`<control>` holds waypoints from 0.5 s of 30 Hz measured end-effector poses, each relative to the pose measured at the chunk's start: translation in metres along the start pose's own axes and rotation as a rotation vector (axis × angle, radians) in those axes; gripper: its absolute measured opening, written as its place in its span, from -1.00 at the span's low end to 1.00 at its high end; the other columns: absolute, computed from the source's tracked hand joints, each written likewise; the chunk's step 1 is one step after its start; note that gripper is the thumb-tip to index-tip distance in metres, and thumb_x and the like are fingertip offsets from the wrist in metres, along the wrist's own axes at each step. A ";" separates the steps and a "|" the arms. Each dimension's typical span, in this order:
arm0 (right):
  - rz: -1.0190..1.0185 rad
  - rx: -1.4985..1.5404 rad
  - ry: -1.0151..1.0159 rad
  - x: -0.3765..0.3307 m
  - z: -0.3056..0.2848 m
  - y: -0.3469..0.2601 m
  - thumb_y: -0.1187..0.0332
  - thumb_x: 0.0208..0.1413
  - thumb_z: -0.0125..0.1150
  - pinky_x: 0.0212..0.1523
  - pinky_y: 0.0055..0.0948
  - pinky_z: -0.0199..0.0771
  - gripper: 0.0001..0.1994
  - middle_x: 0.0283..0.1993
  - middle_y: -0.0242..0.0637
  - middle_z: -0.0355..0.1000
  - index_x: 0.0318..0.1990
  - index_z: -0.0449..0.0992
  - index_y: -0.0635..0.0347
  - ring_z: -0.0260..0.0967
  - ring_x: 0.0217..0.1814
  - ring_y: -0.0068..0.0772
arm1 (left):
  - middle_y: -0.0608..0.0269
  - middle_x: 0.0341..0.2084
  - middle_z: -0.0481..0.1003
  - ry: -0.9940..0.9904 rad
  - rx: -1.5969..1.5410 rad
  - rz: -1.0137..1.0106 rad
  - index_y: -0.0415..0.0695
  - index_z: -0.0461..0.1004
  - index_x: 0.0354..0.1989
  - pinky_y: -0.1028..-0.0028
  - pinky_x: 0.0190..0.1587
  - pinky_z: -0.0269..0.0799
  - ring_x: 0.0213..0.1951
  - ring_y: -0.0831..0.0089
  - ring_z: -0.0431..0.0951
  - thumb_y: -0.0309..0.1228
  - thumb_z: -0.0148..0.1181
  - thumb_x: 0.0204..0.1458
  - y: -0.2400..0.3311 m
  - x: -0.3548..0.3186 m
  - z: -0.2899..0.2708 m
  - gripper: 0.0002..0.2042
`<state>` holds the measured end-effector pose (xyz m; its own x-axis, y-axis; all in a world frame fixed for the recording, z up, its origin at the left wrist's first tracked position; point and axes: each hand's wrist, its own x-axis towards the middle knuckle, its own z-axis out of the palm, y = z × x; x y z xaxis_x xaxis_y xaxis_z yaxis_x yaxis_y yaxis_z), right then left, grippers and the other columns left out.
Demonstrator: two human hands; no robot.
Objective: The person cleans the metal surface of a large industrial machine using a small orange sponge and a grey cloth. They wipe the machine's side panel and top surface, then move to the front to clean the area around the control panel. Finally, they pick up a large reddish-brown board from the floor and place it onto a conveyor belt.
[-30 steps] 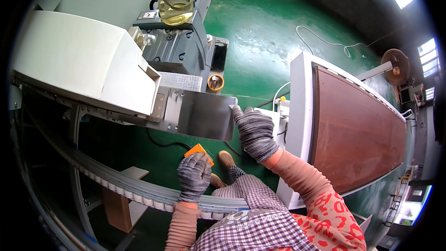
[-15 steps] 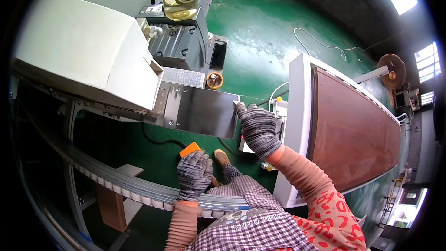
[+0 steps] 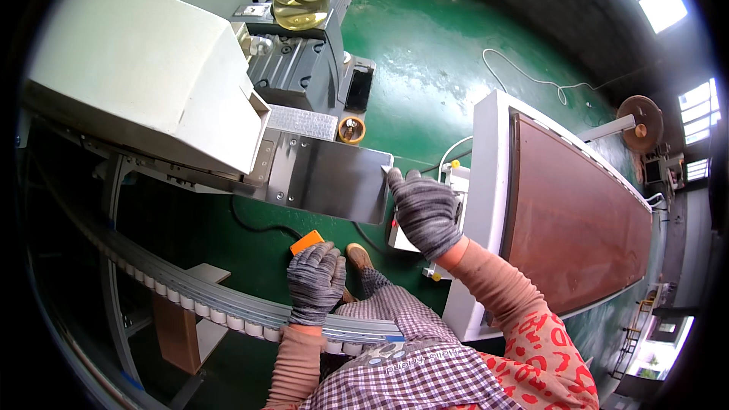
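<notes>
Orange block (image 3: 307, 242) sits pinched in my left hand (image 3: 315, 281), low by the roller rail (image 3: 228, 311). My right hand (image 3: 425, 209), fingers spread flat, has crept further along the steel plate (image 3: 326, 178) edge, now pressing its corner, nothing grasped.

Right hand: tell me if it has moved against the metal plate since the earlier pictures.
No. The right hand stays at the right edge of the metal plate, fingertips at its corner, in all three frames; only the camera view shifts slightly.

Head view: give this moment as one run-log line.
left hand: holds orange block | right hand: on metal plate corner | white panel at right
</notes>
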<state>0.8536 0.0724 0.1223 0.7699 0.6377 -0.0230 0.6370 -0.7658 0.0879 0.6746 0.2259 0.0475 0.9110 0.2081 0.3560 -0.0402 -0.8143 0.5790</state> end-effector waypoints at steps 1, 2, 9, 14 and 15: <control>0.006 -0.001 -0.011 -0.008 0.001 -0.003 0.45 0.13 0.05 -0.47 -0.16 0.41 -0.74 -0.39 -0.18 0.40 -0.01 0.47 0.16 0.45 -0.38 -0.20 | 0.09 -0.28 0.58 -0.002 0.004 0.003 -0.20 0.58 -0.34 0.18 -0.09 0.46 -0.21 0.13 0.59 -0.38 0.27 -0.04 -0.001 -0.001 0.000 -0.84; 0.009 0.002 -0.026 -0.015 0.002 -0.006 0.46 0.13 0.05 -0.46 -0.16 0.41 -0.75 -0.39 -0.17 0.40 -0.03 0.47 0.16 0.45 -0.39 -0.19 | 0.09 -0.28 0.58 0.003 0.004 -0.001 -0.20 0.58 -0.34 0.18 -0.09 0.46 -0.21 0.13 0.59 -0.38 0.27 -0.03 -0.001 -0.001 0.000 -0.84; 0.014 0.029 -0.021 -0.011 -0.001 -0.003 0.49 0.09 0.06 -0.46 -0.18 0.41 -0.75 -0.40 -0.13 0.40 -0.06 0.47 0.19 0.45 -0.38 -0.15 | 0.10 -0.29 0.59 -0.002 0.004 -0.016 -0.20 0.59 -0.34 0.19 -0.10 0.47 -0.22 0.13 0.59 -0.38 0.26 -0.02 0.002 -0.002 -0.001 -0.85; -0.032 0.035 0.030 -0.001 0.001 0.005 0.51 0.09 0.04 -0.45 -0.18 0.42 -0.71 -0.40 -0.16 0.41 -0.01 0.46 0.15 0.46 -0.39 -0.17 | 0.10 -0.28 0.59 0.015 -0.010 -0.015 -0.19 0.59 -0.34 0.18 -0.10 0.47 -0.22 0.13 0.59 -0.38 0.27 -0.03 0.001 0.000 0.001 -0.85; -0.037 0.053 0.019 -0.006 -0.003 0.002 0.51 0.10 0.03 -0.45 -0.18 0.42 -0.72 -0.40 -0.16 0.40 -0.01 0.46 0.15 0.46 -0.39 -0.17 | 0.10 -0.28 0.59 0.012 -0.011 -0.017 -0.19 0.59 -0.34 0.19 -0.10 0.47 -0.22 0.13 0.59 -0.38 0.27 -0.02 0.000 -0.001 0.001 -0.85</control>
<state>0.8505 0.0669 0.1254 0.7454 0.6666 -0.0059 0.6664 -0.7448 0.0343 0.6742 0.2250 0.0462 0.9069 0.2284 0.3542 -0.0289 -0.8046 0.5931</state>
